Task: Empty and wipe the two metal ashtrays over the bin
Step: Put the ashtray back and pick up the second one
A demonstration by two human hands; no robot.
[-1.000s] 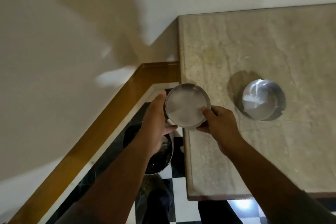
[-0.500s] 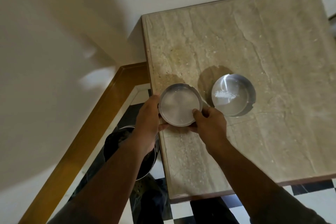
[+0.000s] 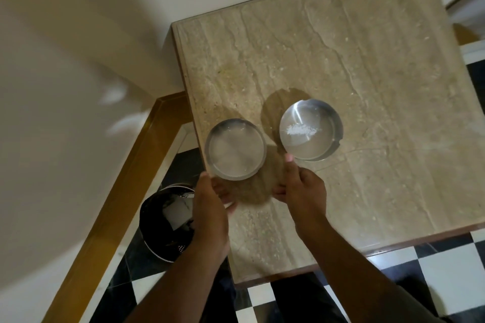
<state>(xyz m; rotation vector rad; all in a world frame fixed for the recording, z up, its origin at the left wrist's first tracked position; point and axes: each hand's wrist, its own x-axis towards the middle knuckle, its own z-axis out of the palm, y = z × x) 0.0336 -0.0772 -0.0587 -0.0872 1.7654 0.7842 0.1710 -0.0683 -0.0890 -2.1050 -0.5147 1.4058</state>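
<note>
Both hands, left (image 3: 210,207) and right (image 3: 301,189), empty and part-spread; the steel ashtray (image 3: 311,128), probably light, rigid and slick, is best gripped at the rim.

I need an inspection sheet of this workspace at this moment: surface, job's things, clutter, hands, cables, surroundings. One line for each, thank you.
Surface: beige stone table, faint stain near its left side.
Job's things: left ashtray at the table's left edge; right ashtray beside it, apart, with white residue inside; bin on the floor below, holding a pale scrap.
Clutter: nothing seen.
Hands: left hand and right hand are both empty, just short of the ashtrays.
Cables: nothing seen.
Surroundings: cream wall, wooden skirting, black-and-white checkered floor.
</note>
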